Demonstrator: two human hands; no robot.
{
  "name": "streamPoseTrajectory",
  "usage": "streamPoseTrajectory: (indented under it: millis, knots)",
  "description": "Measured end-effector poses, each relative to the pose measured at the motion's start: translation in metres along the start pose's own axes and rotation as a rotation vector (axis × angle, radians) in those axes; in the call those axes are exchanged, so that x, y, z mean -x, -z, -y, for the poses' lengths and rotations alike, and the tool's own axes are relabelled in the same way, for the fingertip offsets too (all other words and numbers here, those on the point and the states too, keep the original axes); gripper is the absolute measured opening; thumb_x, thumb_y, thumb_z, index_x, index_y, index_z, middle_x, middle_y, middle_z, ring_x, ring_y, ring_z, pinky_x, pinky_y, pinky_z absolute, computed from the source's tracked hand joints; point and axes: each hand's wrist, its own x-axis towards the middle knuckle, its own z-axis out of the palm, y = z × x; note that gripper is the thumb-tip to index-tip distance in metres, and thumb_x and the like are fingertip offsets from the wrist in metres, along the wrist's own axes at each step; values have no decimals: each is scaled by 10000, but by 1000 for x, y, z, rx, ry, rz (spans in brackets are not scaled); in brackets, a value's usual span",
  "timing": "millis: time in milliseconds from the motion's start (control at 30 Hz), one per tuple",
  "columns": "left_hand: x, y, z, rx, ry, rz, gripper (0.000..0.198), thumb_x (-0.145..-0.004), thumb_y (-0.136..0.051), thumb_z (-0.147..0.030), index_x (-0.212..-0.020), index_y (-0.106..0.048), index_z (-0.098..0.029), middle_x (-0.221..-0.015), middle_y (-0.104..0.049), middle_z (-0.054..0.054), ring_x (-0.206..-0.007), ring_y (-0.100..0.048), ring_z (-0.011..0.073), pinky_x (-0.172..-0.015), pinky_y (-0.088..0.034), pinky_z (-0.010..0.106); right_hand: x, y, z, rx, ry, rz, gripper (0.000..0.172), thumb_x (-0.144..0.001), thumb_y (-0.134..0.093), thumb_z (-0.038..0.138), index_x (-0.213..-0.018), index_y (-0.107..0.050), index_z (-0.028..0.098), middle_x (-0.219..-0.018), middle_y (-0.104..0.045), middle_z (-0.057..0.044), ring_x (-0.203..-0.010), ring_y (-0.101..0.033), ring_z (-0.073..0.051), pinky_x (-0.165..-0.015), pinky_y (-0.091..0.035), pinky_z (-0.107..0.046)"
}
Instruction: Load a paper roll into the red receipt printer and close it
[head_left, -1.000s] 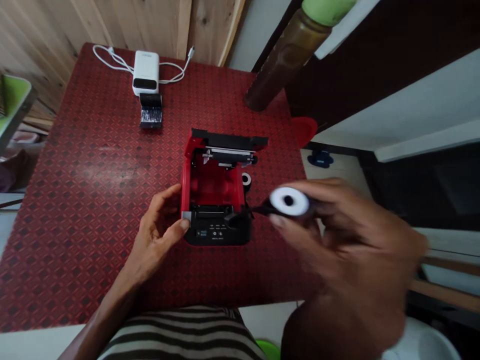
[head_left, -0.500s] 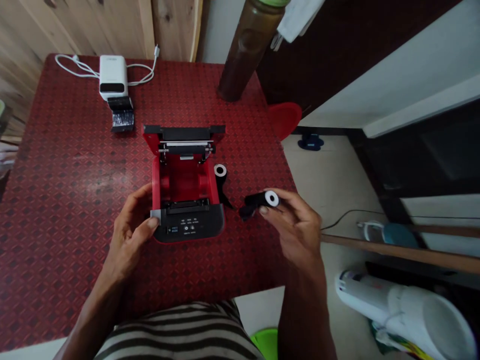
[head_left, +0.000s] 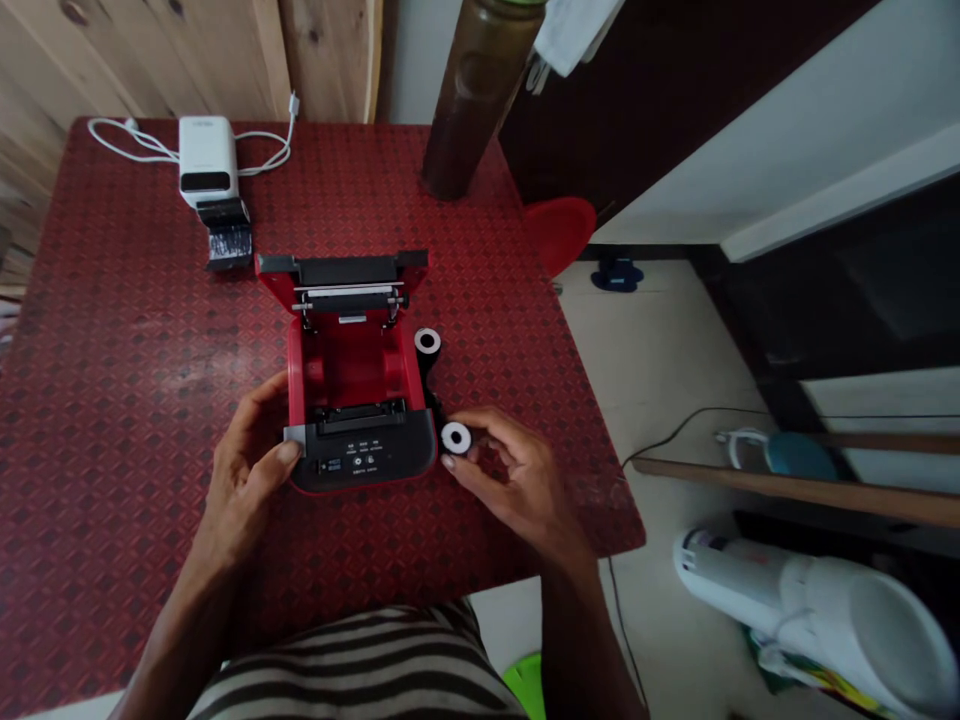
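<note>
A red and black label printer (head_left: 360,450) sits on the table with its lid (head_left: 349,270) raised and its red roll compartment exposed. My left hand (head_left: 251,450) grips the printer's front left corner, thumb on top and fingers down the side. Between thumb and fingers my right hand (head_left: 517,475) pinches a black roll (head_left: 456,438) with a white core, close by the printer's front right corner. Just behind it, a second black roll (head_left: 427,342) with a white core stands against the printer's right side, some loose black strip trailing from it.
At the back left lies a small white printer (head_left: 208,150) with a white cable and a black strip. A tall brown bottle (head_left: 469,110) stands at the back edge. A red stool (head_left: 562,235) is beyond the patterned red table (head_left: 135,450).
My right hand has moved left and down with its black roll, from above the table's right part to the printer's front right corner. My left hand keeps its grip; the view shifted slightly.
</note>
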Motion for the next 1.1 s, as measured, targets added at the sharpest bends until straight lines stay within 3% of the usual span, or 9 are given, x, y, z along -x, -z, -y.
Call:
streamPoseTrajectory:
  millis: [267,500,600,700,767,867,1000,1100]
  knots:
    - [-1,0,2,-18,-16,3,650,-966,-802,-580,-1552,-708,-316,-1416,-800,79,-1357,-739,382,-1157,-612,517,4,-10,-13,47,9,39,316,-934,-772,234,-1247,-807,259,-1180,-856,-65,-840,-765,-188,-790,-669,-363]
    - [-1,0,2,-16,-8,-6,639,-977,-799,-565,-1564,-707,-329,-1482,-779,61,-1413,-712,377,-1193,-584,501,8,25,-9,-48,-42,99,525,-904,-892,294,-1419,-788,289,-1050,-828,-22,-776,-743,-169,-733,-651,-339]
    - [0,-1,1,8,-3,-4,635,-981,-806,-545,-1569,-703,-329,-1550,-752,59,-1459,-689,378,-1213,-570,502,-13,40,-3,-61,-37,22,337,-986,-837,388,-1307,-830,285,-1034,-849,-36,-880,-802,-206,-785,-665,-359]
    - [0,-2,-3,8,-1,-11,633,-964,-825,-557,-1543,-719,-324,-1515,-771,69,-1426,-713,384,-1182,-592,505,-52,37,-1,138,42,-95,184,-1029,-749,311,-1178,-848,269,-1159,-869,-61,-1017,-815,-235,-940,-663,-426]
    - [0,-3,-6,8,2,-10,628,-948,-839,-576,-1515,-734,-327,-1459,-795,74,-1380,-739,390,-1147,-615,517,-79,25,-4,233,104,-56,261,-1004,-710,213,-1233,-829,254,-1210,-863,-75,-1017,-805,-242,-966,-655,-462]
    - [0,-3,-7,30,15,-3,621,-937,-861,-577,-1499,-745,-341,-1439,-803,75,-1369,-745,396,-1139,-625,535,-107,2,-11,256,151,48,391,-940,-740,154,-1315,-788,251,-1347,-834,-93,-1200,-783,-273,-1078,-619,-511]
    - [0,-1,-3,63,8,24,625,-963,-853,-552,-1540,-723,-352,-1475,-790,79,-1383,-742,381,-1107,-643,514,-118,-14,-21,229,172,46,318,-916,-704,149,-1209,-776,248,-1288,-844,-80,-1256,-773,-277,-1145,-586,-522]
    - [0,0,-1,78,8,55,613,-990,-834,-536,-1561,-700,-356,-1506,-776,82,-1380,-749,368,-1053,-665,481,-114,-5,-18,200,168,-25,351,-922,-651,173,-1258,-734,229,-1326,-828,-107,-1264,-773,-277,-1155,-582,-530]
